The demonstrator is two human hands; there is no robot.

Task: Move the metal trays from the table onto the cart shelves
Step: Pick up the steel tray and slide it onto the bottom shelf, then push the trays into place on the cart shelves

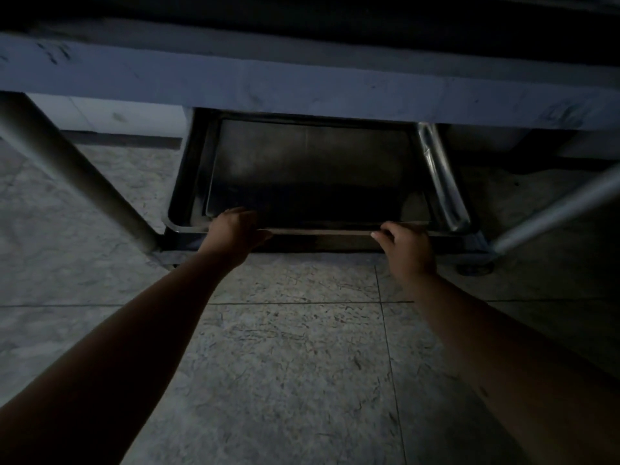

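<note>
A dark, flat metal tray lies in the cart's bottom shelf, a shallow metal pan near the floor. My left hand grips the tray's near left corner, fingers curled over its rim. My right hand holds the near edge further right, thumb on top. The tray's far end is hidden under an upper shelf that spans the view. The scene is very dim.
A thick cart post slants down on the left. A shiny post rises at the shelf's right corner, with a thinner bar crossing at far right. A caster sits below it. Tiled floor lies under my arms.
</note>
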